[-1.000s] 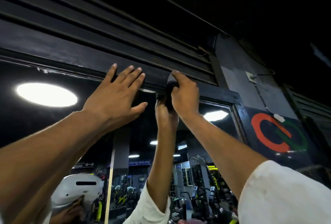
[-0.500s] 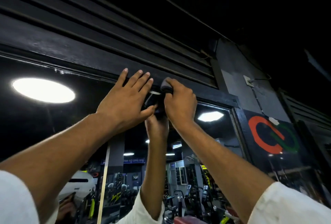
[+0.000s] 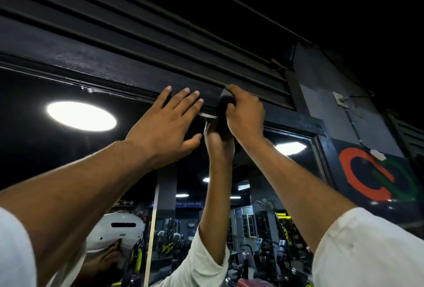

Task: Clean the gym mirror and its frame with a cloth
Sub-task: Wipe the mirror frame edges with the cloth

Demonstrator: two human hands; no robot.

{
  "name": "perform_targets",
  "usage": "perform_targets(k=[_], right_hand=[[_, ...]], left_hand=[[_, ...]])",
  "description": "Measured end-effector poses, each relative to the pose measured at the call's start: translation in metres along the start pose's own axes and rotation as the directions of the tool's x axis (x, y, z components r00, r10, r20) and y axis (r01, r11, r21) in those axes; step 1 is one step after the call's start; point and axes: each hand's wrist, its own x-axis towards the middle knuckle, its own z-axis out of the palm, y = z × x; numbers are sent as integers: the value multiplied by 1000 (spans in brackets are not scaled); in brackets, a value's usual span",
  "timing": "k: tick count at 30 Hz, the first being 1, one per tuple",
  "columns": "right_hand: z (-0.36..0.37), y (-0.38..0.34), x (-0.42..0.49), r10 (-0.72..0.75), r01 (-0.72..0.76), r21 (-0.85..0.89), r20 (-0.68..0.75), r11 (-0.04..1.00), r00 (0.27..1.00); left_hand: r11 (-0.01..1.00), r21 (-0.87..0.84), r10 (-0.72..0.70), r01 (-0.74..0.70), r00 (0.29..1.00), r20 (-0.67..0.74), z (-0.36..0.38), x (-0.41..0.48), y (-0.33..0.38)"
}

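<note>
The right hand (image 3: 244,112) grips a dark cloth (image 3: 223,116) against the frame (image 3: 114,73) (top edge of the mirror (image 3: 34,149)); the left hand (image 3: 167,126) rests flat beside it.

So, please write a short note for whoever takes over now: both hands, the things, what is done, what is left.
Left hand: open, straight fingers flat on the black top bar of the mirror frame.
Right hand: grips the dark crumpled cloth, pressed against that bar's lower edge, above the large wall mirror.
Done: cannot tell how much is wiped.
To do: white specks on the bar's inner edge, further left; then the glass.
</note>
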Motion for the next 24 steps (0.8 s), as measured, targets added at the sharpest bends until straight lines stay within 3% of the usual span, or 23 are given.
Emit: perform_targets(k=[4, 9, 11, 16, 18, 22, 24], right_hand=[[-22, 30, 1, -109, 111, -64, 33, 992, 994], [-31, 78, 14, 253, -265, -185, -85, 946, 964], [-27, 68, 14, 286, -292, -150, -57, 945, 956], [-8, -14, -7, -93, 94, -15, 55, 996, 994], [-6, -27, -9, -127, 131, -67, 58, 989, 990], [9, -35, -14, 163, -168, -71, -78, 983, 984], [24, -60, -22, 164, -169, -36, -121, 985, 979]], left_hand=[[1000, 22, -1, 1, 1000, 11, -1, 0, 0], [1000, 21, -13, 12, 1000, 20, -2, 0, 1], [1000, 16, -9, 9, 1000, 30, -2, 0, 1], [999, -31, 18, -17, 999, 43, -9, -2, -4], [998, -46, 40, -37, 997, 63, -18, -5, -20], [999, -20, -30, 31, 999, 44, -42, -28, -87], [1000, 4, -14, 13, 999, 39, -47, -45, -116]])
